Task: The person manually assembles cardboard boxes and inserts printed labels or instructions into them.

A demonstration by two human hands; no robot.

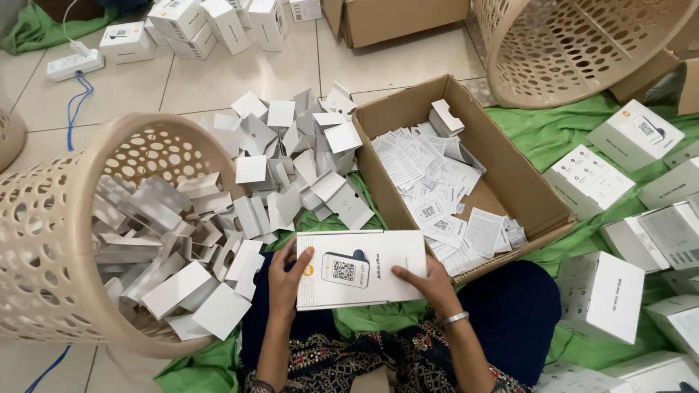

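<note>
Two hands hold one flat white box (360,268) over your lap: your left hand (285,280) grips its left edge with the thumb on top, and your right hand (429,284) grips the right end, fingers closed around the edge. The box lies flat and closed, its printed face up, just in front of the brown carton (535,196).

As far as I can judge, the work is somewhere in the middle. Many pieces are already sorted out, but many boxes are still waiting. On your right, on the green cloth (553,135), several closed white boxes (601,295) stand or lie near each other, and more white boxes (196,25) are stacked on the tiled floor (218,76) at the far side. I cannot tell which of these are finished and which are not.

About the containers: the brown carton is open and holds a loose layer of small printed paper leaflets (437,189), with one white cardboard piece on top at the back. The beige plastic basket (44,240) on your left lies on its side, and white folded cardboard inserts (167,247) fill it and spill out of its mouth. The loose pile of inserts (298,156) continues on the floor between the basket and the carton. A second beige basket (582,44) lies tipped at the far right; inside it I see nothing.
</note>
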